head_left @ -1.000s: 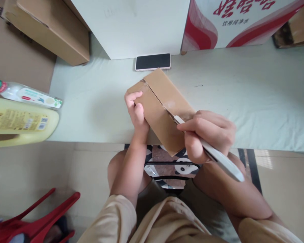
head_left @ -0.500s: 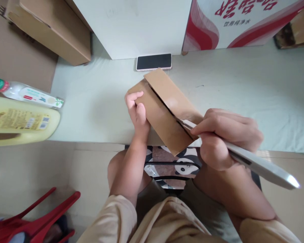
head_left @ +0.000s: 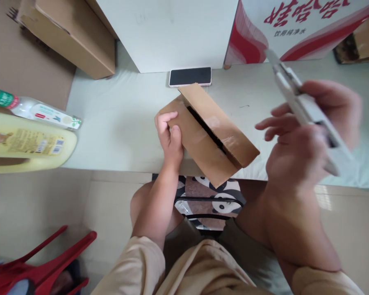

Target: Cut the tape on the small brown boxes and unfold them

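While the left hand (head_left: 170,135) grips the left end of the cardboard box (head_left: 199,143) at the front of the table (head_left: 126,123), thumb on top, its seam (head_left: 207,129) now gapes wider, so the cut looks through; the right hand (head_left: 304,139) has lifted clear, blurred, thumb closed against the cutter (head_left: 310,110), some fingers loosely spread.

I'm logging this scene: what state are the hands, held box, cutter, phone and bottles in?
Small brown cardboard box: seam parted, flap partly raised
Slim grey cutter: held off the box
Left hand: gripping the box
Right hand: gripping the cutter
Rectangular pale-rimmed phone: face up, screen dark
Clear green-labelled plastic bottle: top out of view
Yellow plastic bottle: top unseen
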A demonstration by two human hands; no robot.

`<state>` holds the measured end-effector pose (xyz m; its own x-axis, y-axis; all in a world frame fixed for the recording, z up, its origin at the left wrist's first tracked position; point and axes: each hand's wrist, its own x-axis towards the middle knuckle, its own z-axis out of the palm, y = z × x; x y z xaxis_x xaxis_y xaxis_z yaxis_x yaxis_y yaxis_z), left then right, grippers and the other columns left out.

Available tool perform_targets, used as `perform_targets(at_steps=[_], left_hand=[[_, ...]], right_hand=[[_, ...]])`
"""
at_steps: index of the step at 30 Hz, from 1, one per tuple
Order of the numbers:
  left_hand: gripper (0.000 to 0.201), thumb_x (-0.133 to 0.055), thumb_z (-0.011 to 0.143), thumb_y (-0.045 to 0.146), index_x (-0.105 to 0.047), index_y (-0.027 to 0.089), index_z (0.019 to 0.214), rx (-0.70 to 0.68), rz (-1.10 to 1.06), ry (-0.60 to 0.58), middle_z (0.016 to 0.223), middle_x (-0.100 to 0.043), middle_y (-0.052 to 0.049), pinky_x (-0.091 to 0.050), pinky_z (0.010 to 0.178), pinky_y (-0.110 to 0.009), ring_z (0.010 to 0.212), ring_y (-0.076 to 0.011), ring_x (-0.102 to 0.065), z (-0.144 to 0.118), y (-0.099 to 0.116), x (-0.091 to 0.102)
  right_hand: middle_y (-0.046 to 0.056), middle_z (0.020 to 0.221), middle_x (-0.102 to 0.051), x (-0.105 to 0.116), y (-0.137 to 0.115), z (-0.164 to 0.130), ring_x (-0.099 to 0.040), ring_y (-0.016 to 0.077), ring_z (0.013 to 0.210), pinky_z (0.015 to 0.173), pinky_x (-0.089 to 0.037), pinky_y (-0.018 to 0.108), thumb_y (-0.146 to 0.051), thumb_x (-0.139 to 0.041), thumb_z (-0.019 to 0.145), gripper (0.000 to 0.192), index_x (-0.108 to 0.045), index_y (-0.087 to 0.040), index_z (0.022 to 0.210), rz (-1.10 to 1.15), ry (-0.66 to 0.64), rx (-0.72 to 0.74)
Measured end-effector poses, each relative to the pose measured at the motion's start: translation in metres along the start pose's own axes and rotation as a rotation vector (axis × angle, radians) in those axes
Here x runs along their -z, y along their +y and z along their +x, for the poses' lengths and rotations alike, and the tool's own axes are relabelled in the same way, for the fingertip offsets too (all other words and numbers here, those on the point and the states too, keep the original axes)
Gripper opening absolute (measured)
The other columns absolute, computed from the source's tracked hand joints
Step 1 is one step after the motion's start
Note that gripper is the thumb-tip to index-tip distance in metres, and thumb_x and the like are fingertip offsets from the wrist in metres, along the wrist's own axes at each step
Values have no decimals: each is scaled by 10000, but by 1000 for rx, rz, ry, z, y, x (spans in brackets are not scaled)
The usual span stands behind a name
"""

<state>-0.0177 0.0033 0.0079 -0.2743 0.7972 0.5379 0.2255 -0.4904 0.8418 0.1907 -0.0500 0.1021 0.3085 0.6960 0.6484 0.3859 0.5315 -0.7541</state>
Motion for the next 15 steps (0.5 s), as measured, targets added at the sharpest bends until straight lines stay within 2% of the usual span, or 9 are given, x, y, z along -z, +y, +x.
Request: perform_targets(at_steps=[3,6,11,15], left_hand=[[426,-562,977,622,-655,251,1165,4,6,-38,1149,-617,-50,-472,1050,-415,1127,-228,-621,-1,-3,7],[417,-571,975,611,-648,257,1181,-7,16,-30,1226,-595,-62,-460,1094,-448,1214,-252,-602,-2,-6,14],[367,-585,986,571,-636,255,1167,30,14,34,1304,-583,-97,-419,1140,-514,1284,-285,-571,-10,4,20],[429,-561,966,640,-608,266,1170,80,59,72,1382,-559,-100,-386,1204,-528,1361,-306,-526,-14,12,28]], right_hand=[[58,1118,-725,3,3,0,-755,233,969,836,-642,421,-479,-615,995,407,-574,-301,1359,8,-316,-145],[73,1222,-719,5,0,0,-737,263,1097,973,-620,488,-431,-615,997,353,-581,-291,1320,-43,-488,-200],[80,1207,-733,3,-5,-3,-721,267,1083,990,-602,483,-380,-641,962,285,-609,-257,1217,11,-544,-176],[90,1181,-746,-3,-4,-8,-718,257,1070,958,-595,448,-351,-599,961,271,-599,-235,1207,99,-561,-106]])
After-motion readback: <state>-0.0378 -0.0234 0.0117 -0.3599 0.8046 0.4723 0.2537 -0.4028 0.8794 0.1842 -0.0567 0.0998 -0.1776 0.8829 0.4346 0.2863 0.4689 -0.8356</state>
